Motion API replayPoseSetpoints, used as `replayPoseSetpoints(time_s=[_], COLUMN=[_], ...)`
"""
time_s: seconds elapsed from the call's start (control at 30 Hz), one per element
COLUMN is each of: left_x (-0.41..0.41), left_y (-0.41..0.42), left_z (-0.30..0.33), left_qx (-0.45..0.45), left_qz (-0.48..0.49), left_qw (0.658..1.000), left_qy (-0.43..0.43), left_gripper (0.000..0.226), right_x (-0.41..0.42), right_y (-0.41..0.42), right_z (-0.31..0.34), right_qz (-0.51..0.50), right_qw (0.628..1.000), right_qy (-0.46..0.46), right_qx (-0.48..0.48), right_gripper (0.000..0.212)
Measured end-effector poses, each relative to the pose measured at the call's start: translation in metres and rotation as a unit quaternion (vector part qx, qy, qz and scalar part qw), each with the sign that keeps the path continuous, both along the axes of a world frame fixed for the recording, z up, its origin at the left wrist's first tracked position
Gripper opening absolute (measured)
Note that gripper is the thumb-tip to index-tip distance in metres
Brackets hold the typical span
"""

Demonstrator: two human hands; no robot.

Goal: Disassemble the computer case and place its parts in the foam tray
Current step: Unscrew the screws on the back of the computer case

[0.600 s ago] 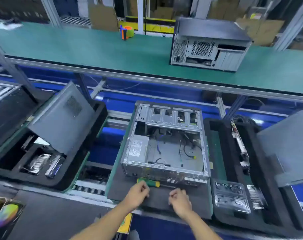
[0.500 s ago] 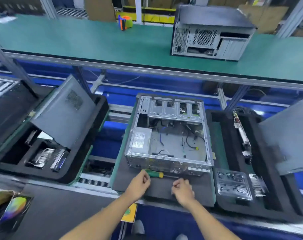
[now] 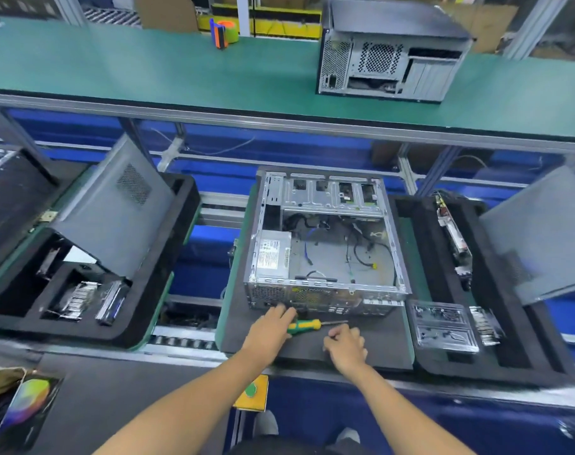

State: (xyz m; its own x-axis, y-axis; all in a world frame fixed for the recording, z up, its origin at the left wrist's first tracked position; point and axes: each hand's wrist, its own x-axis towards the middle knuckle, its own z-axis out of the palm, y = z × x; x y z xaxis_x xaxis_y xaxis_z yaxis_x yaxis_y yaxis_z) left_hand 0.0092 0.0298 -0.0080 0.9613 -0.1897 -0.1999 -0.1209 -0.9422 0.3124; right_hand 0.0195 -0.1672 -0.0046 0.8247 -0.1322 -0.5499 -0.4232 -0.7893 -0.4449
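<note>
**Left hand off the screwdriver, now at the case's back panel**

So a moment ago both hands were sitting low on the mat, the left one curled right at the screwdriver [image 3: 304, 326] handle. Now the left hand [image 3: 269, 327] has slid up and forward, fingers stretched out nearly straight, tips touching the near wall of the case [image 3: 325, 244] down by the vent grille. Its palm lies over the butt of the green-and-yellow handle, but I can't see any fingers wrapped around it, so I'd call it resting on top, not gripping.

The right hand [image 3: 345, 348] has barely shifted. It sits on the dark mat [image 3: 381, 343] just below the screwdriver's tip, fingers loosely curled. Whether there's a screw pinched in there I honestly can't tell, too small and blurry.

What it means, my guess: the tool is parked and he's feeling for a latch or a loose part on that back panel, or bracing the case to turn it.

The case itself sits open-topped in the middle of the mat, power supply and cables still inside, so there's plenty left to pull. The foam tray [image 3: 420, 362] on the right already holds a few parts, with a side panel [image 3: 542, 231] leaning at its far end.
</note>
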Motion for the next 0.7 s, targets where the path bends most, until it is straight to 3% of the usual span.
replayPoseSetpoints(time_s=[0.07,0.13,0.27,0.4,0.5,0.7], left_x=[-0.002,-0.005,-0.012,-0.023,-0.033,-0.042], left_y=[-0.001,-0.002,-0.012,-0.027,-0.036,-0.051], left_z=[0.001,0.003,0.005,0.001,-0.004,0.005], left_qx=[-0.056,-0.116,-0.240,-0.336,-0.315,-0.267], left_qz=[0.013,0.033,0.051,0.040,0.014,-0.030], left_qw=[0.998,0.992,0.969,0.941,0.949,0.963], left_qy=[-0.012,-0.027,-0.041,0.010,0.028,-0.015], left_gripper=[0.039,0.038,0.035,0.025,0.024,0.023], right_x=[0.000,-0.002,-0.007,-0.013,-0.020,-0.033], right_y=[0.004,0.008,0.015,0.022,0.024,0.009], right_z=[0.002,0.004,0.012,0.014,0.010,0.008], right_qz=[-0.022,-0.076,-0.271,-0.372,-0.393,-0.369], right_qw=[0.999,0.988,0.880,0.810,0.822,0.851], right_qy=[0.026,0.046,0.098,0.096,0.066,0.011], right_qx=[0.022,0.127,0.378,0.442,0.406,0.372], right_gripper=[0.007,0.016,0.036,0.027,0.019,0.008])
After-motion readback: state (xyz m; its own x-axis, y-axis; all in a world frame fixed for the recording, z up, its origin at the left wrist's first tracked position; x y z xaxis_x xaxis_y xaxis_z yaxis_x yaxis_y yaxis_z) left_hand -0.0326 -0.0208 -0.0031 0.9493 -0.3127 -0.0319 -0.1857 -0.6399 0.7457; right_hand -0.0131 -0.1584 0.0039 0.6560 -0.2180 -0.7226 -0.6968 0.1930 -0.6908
